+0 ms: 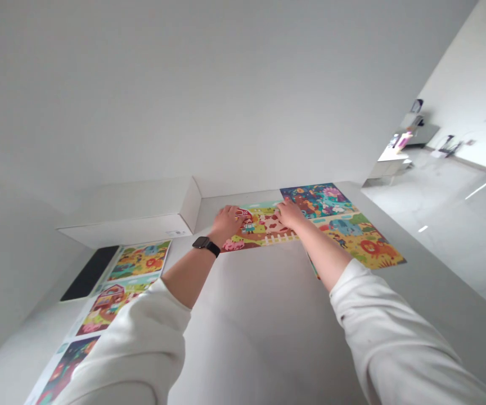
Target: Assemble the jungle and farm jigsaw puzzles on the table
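Observation:
My left hand (226, 223) lies on the left end of a colourful farm jigsaw puzzle (264, 233), its fingertips against the red barn. My right hand (289, 214) rests on the same puzzle near a brown-spotted cow pattern, a short way to the right. Neither hand visibly holds a piece. Adjoining on the right is a jungle-animal puzzle (344, 242) with a lion and an elephant, and a blue-toned scene (316, 199) lies beyond it. A black smartwatch (203, 244) sits on my left wrist. White sleeves cover both forearms.
A printed picture sheet (118, 287) lies along the left of the white table (260, 315), next to a black tablet-like slab (89, 273). A white cardboard box (131, 216) stands behind them. The table edge runs along the right, above a glossy floor (454, 225).

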Demonstrator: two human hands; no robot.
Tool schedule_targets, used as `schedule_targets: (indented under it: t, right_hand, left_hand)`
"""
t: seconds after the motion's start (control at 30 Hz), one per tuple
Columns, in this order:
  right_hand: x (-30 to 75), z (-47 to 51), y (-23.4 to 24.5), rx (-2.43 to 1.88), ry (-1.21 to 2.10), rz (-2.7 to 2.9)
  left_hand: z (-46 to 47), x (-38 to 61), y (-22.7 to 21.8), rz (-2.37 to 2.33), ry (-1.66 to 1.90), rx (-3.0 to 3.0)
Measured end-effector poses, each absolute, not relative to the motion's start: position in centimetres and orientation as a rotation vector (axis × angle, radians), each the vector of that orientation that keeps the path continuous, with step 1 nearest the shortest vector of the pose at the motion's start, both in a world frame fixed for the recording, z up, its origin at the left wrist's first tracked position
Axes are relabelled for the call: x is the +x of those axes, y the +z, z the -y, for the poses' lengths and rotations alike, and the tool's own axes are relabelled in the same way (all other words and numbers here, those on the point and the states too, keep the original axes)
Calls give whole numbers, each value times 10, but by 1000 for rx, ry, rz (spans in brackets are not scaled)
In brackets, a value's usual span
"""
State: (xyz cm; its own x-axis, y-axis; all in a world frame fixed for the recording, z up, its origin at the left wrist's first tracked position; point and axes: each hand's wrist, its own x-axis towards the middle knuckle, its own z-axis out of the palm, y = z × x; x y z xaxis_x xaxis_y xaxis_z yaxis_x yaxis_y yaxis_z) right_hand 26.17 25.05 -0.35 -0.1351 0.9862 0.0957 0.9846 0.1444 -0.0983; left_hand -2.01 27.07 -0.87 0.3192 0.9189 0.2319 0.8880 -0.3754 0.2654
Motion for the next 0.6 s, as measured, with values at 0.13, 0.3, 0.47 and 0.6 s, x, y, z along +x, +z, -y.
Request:
schedule_targets:
  t: [0.13,0.3,0.47,0.6]
  right_hand:
    - [262,-277,-8,-1984,-17,2302]
    - [266,-296,-9,-1981,26,2381]
    - [263,-284,-2,-1979,4,2452]
    - [250,-247,4,-1906,-29,2514]
  left_hand:
    - [-296,-12,-19,-1669,519,2539]
    - [-307,-11,-26,-1634,429,2580]
    - [-294,-19,-22,-1627,371,2584]
    - [-259,-32,-14,-1695,323,2552]
